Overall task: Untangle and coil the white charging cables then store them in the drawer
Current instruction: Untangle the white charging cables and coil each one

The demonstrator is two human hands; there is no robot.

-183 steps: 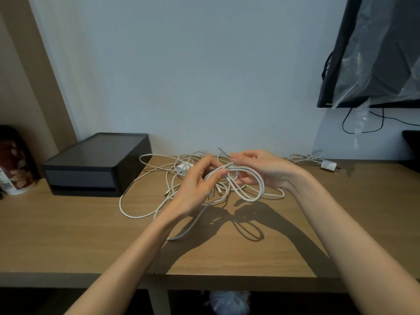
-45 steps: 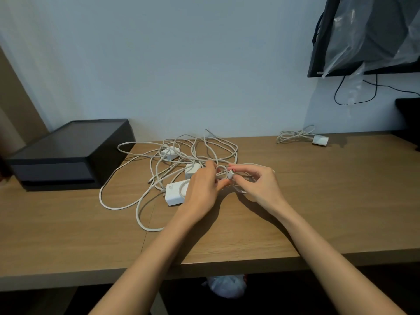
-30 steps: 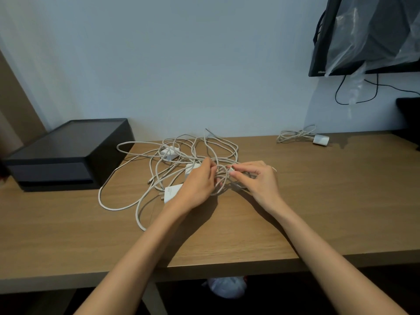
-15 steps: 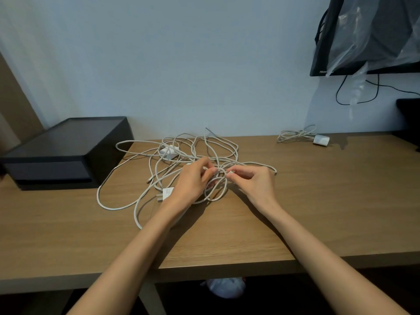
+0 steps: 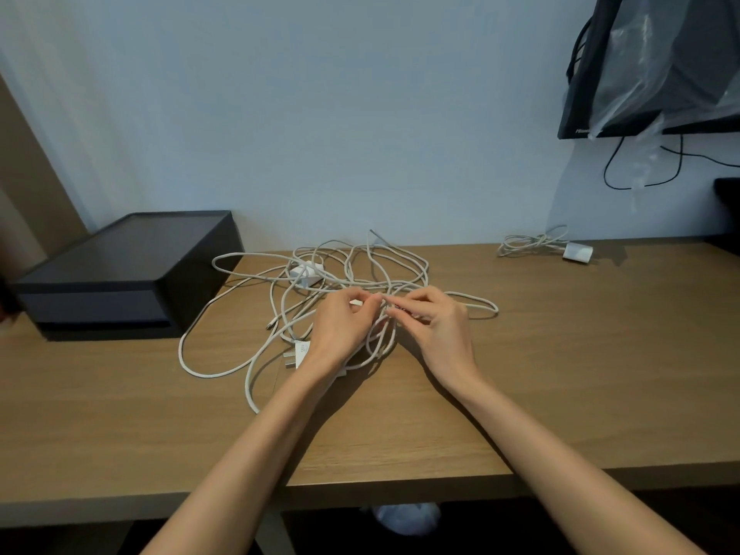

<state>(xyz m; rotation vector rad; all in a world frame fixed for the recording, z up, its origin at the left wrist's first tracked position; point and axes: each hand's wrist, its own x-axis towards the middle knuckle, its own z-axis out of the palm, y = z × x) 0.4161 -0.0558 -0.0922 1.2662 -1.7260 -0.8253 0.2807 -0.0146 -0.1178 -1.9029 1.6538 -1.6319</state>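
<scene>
Pinching strands at the knot, the left hand (image 5: pixel 340 328) and right hand (image 5: pixel 434 328) were each clamped on the tangled white charging cables (image 5: pixel 360 280), lying on the brown wooden tabletop (image 5: pixel 580 354) near the black rectangular drawer box (image 5: pixel 120 274). Tugging hard would likely tighten the snarl.

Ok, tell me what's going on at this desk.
A person is picking apart a tangle of white charging cables on the wooden desk. The left hand and the right hand each pinch strands at its middle. Loops sprawl loose and nothing is coiled yet. The black drawer box at the left looks shut. A separate bundled cable with its charger lies at the back right.
</scene>
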